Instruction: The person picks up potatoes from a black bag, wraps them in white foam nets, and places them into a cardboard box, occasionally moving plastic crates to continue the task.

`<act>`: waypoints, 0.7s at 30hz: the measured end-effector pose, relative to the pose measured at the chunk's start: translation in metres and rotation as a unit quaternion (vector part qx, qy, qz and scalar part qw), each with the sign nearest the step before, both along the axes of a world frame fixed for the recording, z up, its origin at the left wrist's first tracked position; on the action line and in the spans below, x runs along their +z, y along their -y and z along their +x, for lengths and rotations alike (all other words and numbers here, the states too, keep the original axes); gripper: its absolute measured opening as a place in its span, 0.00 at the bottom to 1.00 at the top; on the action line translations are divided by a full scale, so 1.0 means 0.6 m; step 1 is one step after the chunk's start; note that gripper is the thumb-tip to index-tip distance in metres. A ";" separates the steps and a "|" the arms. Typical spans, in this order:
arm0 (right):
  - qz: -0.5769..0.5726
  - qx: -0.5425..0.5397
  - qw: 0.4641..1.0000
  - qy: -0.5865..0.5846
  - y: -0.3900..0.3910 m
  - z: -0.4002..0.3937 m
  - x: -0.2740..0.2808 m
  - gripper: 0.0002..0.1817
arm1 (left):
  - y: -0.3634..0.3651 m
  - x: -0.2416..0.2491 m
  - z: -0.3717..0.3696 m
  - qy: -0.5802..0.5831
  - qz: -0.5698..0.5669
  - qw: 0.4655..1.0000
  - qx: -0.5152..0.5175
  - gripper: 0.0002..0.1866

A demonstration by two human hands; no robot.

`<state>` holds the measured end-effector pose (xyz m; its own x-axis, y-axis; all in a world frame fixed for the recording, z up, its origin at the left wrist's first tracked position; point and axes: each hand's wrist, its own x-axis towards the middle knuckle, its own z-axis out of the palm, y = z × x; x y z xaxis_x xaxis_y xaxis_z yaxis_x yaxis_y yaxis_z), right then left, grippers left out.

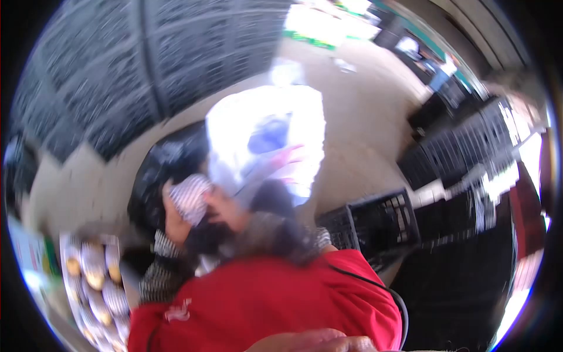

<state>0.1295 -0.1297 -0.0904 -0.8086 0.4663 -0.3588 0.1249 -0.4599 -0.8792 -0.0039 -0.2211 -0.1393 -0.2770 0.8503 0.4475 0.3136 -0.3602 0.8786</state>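
The view is badly blurred. My left hand (170, 222) is closed around a small striped paper-wrapped item (191, 197), held up in front of my red top. My right hand (227, 209) lies against the item's right side, at the lower edge of a white plastic bag (264, 138). The blur hides whether its fingers grip the bag or the item. Both forearms wear striped knit sleeves. Behind my left hand sits a black plastic bag (167, 161).
A tray of muffins in striped paper cups (94, 281) is at the lower left. A black plastic crate (384, 217) stands on the floor to the right, with more dark crates (463, 146) stacked beyond. A dark mesh wall (117, 70) fills the upper left.
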 end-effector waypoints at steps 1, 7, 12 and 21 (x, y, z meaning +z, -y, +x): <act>-0.038 -0.005 0.999 -0.027 0.005 -0.004 -0.016 0.30 | 0.014 0.025 0.000 -0.059 -0.015 0.998 0.021 0.34; 0.222 0.118 0.962 -0.108 0.048 -0.042 0.014 0.28 | 0.108 0.045 -0.012 0.532 -0.022 0.845 -0.047 0.38; 0.271 0.248 0.924 -0.103 0.116 -0.092 0.053 0.28 | 0.223 0.053 -0.032 0.504 0.079 0.857 0.077 0.32; 0.206 0.183 0.960 -0.050 0.120 -0.115 0.006 0.17 | 0.659 0.151 -0.216 -0.063 -0.036 0.852 0.519 0.39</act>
